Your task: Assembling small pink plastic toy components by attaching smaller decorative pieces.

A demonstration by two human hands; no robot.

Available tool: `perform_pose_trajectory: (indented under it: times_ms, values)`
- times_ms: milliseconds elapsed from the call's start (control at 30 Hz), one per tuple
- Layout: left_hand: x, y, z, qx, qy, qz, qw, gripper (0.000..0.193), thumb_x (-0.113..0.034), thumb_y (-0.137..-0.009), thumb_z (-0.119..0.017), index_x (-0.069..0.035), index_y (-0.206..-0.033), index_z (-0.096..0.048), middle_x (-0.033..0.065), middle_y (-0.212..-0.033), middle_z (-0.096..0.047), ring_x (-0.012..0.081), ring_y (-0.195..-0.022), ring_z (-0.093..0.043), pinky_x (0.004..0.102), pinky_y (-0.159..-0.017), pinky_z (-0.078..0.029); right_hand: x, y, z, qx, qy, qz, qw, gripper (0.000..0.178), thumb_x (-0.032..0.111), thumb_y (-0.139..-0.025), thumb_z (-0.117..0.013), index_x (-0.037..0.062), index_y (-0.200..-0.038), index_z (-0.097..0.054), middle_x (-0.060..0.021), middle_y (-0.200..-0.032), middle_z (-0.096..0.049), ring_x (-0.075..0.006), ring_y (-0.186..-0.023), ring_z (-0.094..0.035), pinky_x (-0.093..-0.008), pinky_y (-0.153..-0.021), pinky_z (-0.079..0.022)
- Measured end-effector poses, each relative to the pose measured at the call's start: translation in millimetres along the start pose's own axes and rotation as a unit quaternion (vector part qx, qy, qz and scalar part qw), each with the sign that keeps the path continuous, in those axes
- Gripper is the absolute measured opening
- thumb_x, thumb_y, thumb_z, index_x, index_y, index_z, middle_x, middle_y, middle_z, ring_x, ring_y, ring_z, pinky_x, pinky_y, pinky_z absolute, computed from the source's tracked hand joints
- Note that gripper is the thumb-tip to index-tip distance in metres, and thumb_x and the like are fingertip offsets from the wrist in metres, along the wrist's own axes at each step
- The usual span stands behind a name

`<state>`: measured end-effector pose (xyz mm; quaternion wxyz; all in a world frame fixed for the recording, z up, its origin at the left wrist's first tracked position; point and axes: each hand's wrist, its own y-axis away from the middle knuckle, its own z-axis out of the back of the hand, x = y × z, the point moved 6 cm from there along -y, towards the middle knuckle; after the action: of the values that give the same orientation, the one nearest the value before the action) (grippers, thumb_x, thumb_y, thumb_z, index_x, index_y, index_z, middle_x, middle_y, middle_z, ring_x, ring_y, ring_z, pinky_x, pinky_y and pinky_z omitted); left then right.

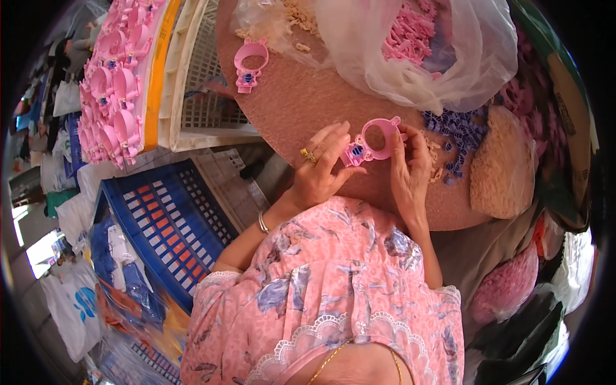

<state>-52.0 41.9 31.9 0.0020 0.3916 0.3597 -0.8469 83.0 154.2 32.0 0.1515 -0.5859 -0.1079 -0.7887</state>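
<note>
A pink plastic toy part with a round ring, small ears and a blue piece on its narrower end is held over the round table. My right hand grips the ring's right side between thumb and fingers. My left hand, with a gold ring on one finger, closes its thumb and fingers about the narrower end beside the blue piece. A similar pink toy part lies farther off at the table's left edge. Small blue pieces are heaped to the right of my right hand.
The brown table bears a clear plastic bag of pink pieces and a bag of beige pieces. At left stand a tray of finished-looking pink parts, a cream crate and a blue basket.
</note>
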Motion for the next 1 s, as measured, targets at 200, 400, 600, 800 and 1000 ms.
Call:
perform_pose_trajectory:
  times_ms: [200,400,600,800,1000]
  values:
    - [-10.7,1.2,-1.9,0.019,-0.100,-0.064,0.993,0.065,-0.019,-0.073,-0.082,-0.001,-0.128,-0.053,0.0193,-0.134,-0.056,0.0386,-0.128,-0.050,0.0500,-0.106,-0.041,-4.0,1.4,-0.2,0.002,-0.020,-0.022,1.000,0.020,0.015,-0.098,-0.061,-0.0028,-0.107,-0.062,-0.0026,-0.086,-0.060,-0.0077,-0.076,-0.053,-0.0222,-0.066,-0.045]
    - [-15.7,3.1,-12.2,0.124,-0.162,-0.083,0.975,0.046,-0.011,-0.084,-0.066,-0.002,-0.129,-0.059,0.0149,-0.136,-0.057,0.0343,-0.135,-0.045,0.0523,-0.112,-0.033,-1.1,6.3,-3.5,0.016,-0.063,-0.036,0.997,0.016,0.013,-0.098,-0.060,-0.0012,-0.105,-0.061,-0.0004,-0.085,-0.060,-0.0055,-0.075,-0.055,-0.0199,-0.064,-0.046]
    - [-8.1,-7.3,-16.5,0.131,-0.136,-0.077,0.979,0.046,-0.001,-0.082,-0.059,0.003,-0.128,-0.059,0.0199,-0.132,-0.059,0.0361,-0.124,-0.056,0.0449,-0.103,-0.047,-1.1,6.9,-4.6,0.045,-0.152,-0.073,0.985,0.021,0.013,-0.096,-0.063,0.0000,-0.112,-0.060,-0.0001,-0.087,-0.062,-0.0041,-0.074,-0.055,-0.0193,-0.064,-0.046]
    - [35.6,6.6,1.3,0.056,0.041,0.335,0.940,0.038,-0.006,-0.091,-0.064,0.004,-0.127,-0.058,0.0155,-0.123,-0.064,0.0223,-0.107,-0.064,0.0341,-0.091,-0.052,0.0,-10.9,47.9,-0.118,0.157,0.117,0.974,0.021,0.002,-0.092,-0.060,0.0028,-0.113,-0.064,-0.0073,-0.086,-0.064,-0.0133,-0.072,-0.061,-0.0256,-0.064,-0.050]
    - [56.6,-1.3,-1.2,-0.089,0.530,0.423,0.730,0.032,-0.010,-0.095,-0.063,0.004,-0.123,-0.059,0.0084,-0.107,-0.067,0.0120,-0.096,-0.063,0.0242,-0.087,-0.052,20.2,-28.5,93.3,-0.199,0.329,0.162,0.909,0.019,-0.009,-0.083,-0.060,-0.0004,-0.098,-0.068,-0.0161,-0.090,-0.064,-0.0318,-0.084,-0.062,-0.0372,-0.074,-0.050]
